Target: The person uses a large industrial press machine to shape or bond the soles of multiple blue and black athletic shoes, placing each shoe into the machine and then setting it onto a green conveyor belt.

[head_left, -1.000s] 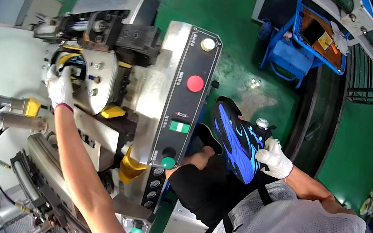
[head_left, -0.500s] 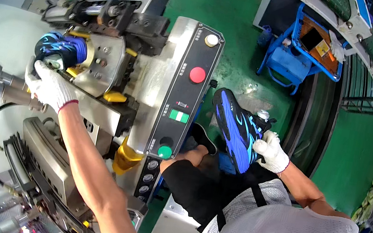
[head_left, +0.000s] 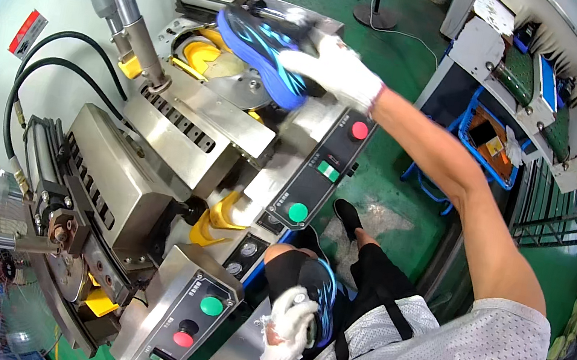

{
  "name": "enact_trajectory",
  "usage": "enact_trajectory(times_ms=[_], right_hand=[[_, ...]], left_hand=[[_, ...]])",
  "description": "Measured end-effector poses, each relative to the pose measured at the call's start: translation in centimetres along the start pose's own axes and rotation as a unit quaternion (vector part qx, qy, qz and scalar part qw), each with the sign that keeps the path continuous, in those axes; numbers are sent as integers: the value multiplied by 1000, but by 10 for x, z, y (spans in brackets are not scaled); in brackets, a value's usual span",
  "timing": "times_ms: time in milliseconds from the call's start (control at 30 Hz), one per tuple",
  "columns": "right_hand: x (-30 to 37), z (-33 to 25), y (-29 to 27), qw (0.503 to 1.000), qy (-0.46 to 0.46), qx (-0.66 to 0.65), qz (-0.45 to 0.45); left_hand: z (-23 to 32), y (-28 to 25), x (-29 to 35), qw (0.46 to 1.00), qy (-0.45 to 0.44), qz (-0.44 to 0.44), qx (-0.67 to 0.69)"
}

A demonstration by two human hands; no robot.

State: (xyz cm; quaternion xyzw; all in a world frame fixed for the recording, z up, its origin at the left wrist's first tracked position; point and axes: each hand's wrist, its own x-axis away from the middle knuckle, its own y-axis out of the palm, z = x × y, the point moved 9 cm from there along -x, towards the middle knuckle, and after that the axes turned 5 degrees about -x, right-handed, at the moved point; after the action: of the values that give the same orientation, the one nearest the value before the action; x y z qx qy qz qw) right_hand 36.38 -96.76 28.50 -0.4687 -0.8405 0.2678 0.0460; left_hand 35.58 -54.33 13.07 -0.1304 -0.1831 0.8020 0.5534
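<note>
Green floor [head_left: 399, 69] lies beyond; our right hand [head_left: 337, 74] grips the far blue-soled shoe [head_left: 259, 57], our left hand [head_left: 291, 324] the near black-and-blue shoe [head_left: 328, 293].

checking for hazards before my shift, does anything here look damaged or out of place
Two things, perhaps. The grey patch on the green floor breaks the even colour; worn or stained, I cannot tell. The left hand's glove has a brownish mark near its cuff, maybe dirt or a tear.

Labels [head_left: 195, 287] on 2 control panels [head_left: 308, 189] are too small to read
</note>
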Motion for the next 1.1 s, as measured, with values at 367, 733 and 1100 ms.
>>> enact_trajectory(times_ms=[367,733,1100], right_hand=[[-204,17,217,979,-64,156,-117],[-198,18,252,912,-151,329,-194],[186,12,179,921,-372,65,-99]], left_hand=[[-59,-7,44,997,-76,24,19],[-64,2,38,999,-54,-8,2],[-60,17,42,996,-54,48,46]])
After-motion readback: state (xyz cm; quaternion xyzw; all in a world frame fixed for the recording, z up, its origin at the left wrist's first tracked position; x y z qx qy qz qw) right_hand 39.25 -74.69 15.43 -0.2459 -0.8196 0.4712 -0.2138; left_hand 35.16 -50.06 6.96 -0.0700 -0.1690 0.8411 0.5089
